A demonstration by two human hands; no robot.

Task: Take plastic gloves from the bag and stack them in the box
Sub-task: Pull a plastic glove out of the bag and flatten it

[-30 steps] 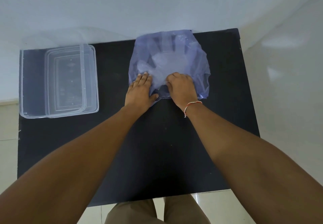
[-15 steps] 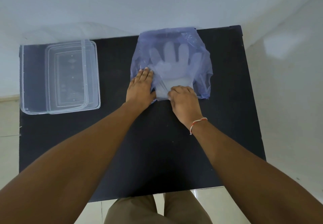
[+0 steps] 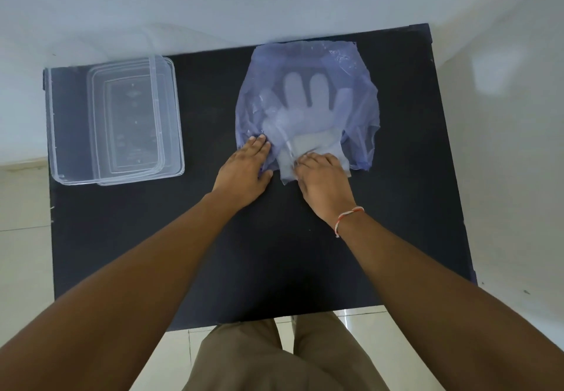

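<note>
A translucent blue plastic bag (image 3: 354,64) lies flat at the back middle of the black table (image 3: 274,253). Clear plastic gloves (image 3: 305,106) show through it, fingers pointing away from me. Their cuff end (image 3: 317,143) sticks out of the bag's near opening. My right hand (image 3: 323,183) pinches that cuff at the opening. My left hand (image 3: 244,171) lies flat, pressing the bag's left near corner to the table. The clear plastic box (image 3: 76,122) stands at the table's far left.
A clear lid (image 3: 171,116) leans partly over the box's right side. A white wall runs along the table's far edge. Tiled floor lies to the right and left of the table. My legs are at the near edge.
My right hand has drawn back toward me with the glove cuff, which now shows outside the bag's opening. My left hand has stayed pressed on the bag.
</note>
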